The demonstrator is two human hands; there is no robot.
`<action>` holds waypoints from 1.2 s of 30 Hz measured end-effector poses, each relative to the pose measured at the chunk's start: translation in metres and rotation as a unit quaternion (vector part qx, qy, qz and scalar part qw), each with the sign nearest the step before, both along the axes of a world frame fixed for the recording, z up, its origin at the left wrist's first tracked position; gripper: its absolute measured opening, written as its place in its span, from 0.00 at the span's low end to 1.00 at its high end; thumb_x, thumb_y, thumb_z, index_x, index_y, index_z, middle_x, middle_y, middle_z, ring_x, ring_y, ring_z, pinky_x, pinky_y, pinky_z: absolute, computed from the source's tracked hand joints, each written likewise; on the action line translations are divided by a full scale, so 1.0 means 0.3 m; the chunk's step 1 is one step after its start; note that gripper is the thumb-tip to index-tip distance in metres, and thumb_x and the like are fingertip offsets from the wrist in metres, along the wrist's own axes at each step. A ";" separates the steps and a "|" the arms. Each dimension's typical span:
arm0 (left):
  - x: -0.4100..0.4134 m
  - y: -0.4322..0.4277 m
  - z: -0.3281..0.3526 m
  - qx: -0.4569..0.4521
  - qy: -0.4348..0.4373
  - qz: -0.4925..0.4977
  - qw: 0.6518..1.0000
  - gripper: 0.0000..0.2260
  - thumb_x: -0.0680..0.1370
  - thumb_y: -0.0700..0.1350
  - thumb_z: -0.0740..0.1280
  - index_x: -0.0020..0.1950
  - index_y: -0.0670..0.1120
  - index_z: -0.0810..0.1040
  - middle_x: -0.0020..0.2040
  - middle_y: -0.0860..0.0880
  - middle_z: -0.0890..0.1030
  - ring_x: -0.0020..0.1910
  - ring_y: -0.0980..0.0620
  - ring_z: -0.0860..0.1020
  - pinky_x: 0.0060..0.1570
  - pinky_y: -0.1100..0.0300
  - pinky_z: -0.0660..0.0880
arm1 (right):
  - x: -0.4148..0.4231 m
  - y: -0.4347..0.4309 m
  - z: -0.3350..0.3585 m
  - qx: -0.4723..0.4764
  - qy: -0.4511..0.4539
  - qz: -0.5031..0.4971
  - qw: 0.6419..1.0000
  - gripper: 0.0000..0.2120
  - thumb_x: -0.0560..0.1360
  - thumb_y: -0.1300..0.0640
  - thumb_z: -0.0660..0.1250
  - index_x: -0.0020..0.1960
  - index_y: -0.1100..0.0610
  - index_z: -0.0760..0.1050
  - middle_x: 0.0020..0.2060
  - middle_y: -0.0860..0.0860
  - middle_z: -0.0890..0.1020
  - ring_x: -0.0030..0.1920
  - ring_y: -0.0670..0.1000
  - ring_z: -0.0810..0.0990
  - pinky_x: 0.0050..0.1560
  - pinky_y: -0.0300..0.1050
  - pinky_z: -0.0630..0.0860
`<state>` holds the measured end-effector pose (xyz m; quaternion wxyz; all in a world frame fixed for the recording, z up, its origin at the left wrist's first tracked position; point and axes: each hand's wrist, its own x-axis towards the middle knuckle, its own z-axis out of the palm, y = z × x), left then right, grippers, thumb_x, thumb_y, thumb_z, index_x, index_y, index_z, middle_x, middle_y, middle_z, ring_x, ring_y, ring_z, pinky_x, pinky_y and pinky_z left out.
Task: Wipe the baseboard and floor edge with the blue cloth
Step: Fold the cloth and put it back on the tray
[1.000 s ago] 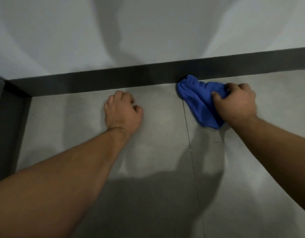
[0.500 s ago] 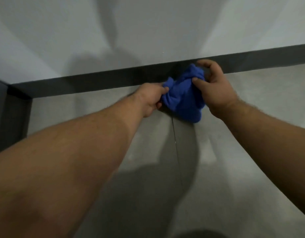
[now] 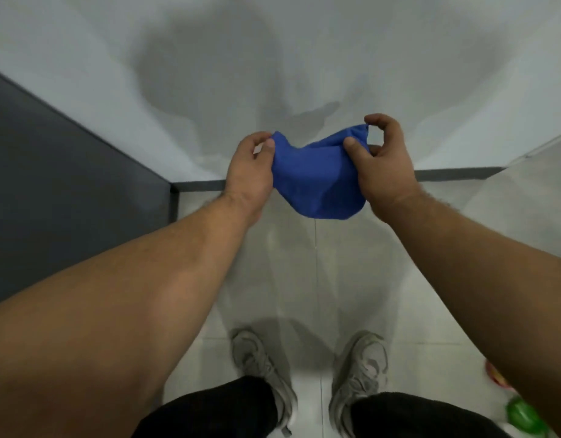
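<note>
The blue cloth [image 3: 317,181] hangs in the air between my two hands, well above the floor. My left hand [image 3: 250,172] pinches its left corner. My right hand [image 3: 383,159] grips its right edge with thumb and fingers. The dark baseboard [image 3: 456,174] runs along the foot of the white wall, partly hidden behind my hands and the cloth. The grey tiled floor edge [image 3: 304,235] lies below the cloth.
A dark grey panel [image 3: 67,191] stands on the left and meets the wall at a corner. My two grey shoes [image 3: 310,371] stand on the tiles below. A green object [image 3: 524,417] and a red-yellow one [image 3: 495,376] lie at the lower right.
The view rose from close to the floor to standing height. The cloth came off the baseboard and both hands now hold it spread in the air.
</note>
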<state>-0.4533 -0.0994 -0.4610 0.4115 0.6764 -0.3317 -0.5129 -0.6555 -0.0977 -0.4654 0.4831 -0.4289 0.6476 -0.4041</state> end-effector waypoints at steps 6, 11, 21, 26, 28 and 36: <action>0.057 0.148 0.615 0.004 0.143 -0.007 0.990 0.24 0.79 0.32 0.66 0.71 0.54 0.73 0.64 0.48 0.82 0.57 0.50 0.84 0.49 0.55 0.82 | 0.019 0.079 0.642 0.065 -0.180 0.029 0.981 0.11 0.80 0.55 0.68 0.60 0.45 0.73 0.51 0.60 0.85 0.50 0.57 0.85 0.46 0.54 0.82; 0.132 0.253 1.082 -0.051 0.083 0.009 0.995 0.18 0.79 0.30 0.65 0.63 0.49 0.80 0.59 0.49 0.85 0.58 0.49 0.82 0.48 0.57 0.81 | 0.037 0.112 1.123 0.051 -0.184 0.132 0.973 0.12 0.81 0.61 0.64 0.53 0.49 0.86 0.54 0.47 0.87 0.57 0.50 0.84 0.51 0.48 0.81; 0.473 0.387 1.618 -0.151 -0.132 0.036 0.979 0.27 0.73 0.32 0.74 0.71 0.47 0.78 0.64 0.48 0.83 0.60 0.48 0.84 0.61 0.56 0.81 | 0.367 0.039 1.648 -0.094 0.077 0.331 0.936 0.27 0.67 0.60 0.77 0.61 0.40 0.76 0.58 0.42 0.79 0.55 0.47 0.81 0.52 0.44 0.80; 0.749 0.459 1.679 -0.159 -0.254 0.072 0.951 0.31 0.73 0.36 0.76 0.76 0.48 0.74 0.64 0.54 0.79 0.59 0.57 0.80 0.56 0.75 0.74 | 0.682 0.024 1.706 -0.159 0.105 0.351 0.917 0.14 0.71 0.57 0.76 0.52 0.43 0.78 0.43 0.35 0.83 0.43 0.39 0.82 0.37 0.30 0.75; 0.877 0.486 1.684 -0.155 -0.297 0.090 0.938 0.28 0.74 0.39 0.76 0.74 0.48 0.75 0.62 0.56 0.78 0.59 0.58 0.77 0.55 0.77 0.72 | 0.832 0.027 1.714 -0.169 0.118 0.365 0.908 0.09 0.73 0.57 0.74 0.47 0.44 0.79 0.41 0.36 0.83 0.41 0.39 0.82 0.36 0.31 0.74; 1.308 0.507 1.618 -0.106 -0.331 0.126 0.929 0.08 0.77 0.45 0.75 0.53 0.49 0.79 0.50 0.53 0.76 0.44 0.58 0.77 0.41 0.72 0.74 | 1.324 -0.022 1.687 -0.174 0.149 0.391 0.891 0.02 0.78 0.51 0.71 0.48 0.45 0.78 0.53 0.42 0.79 0.52 0.45 0.78 0.49 0.41 0.73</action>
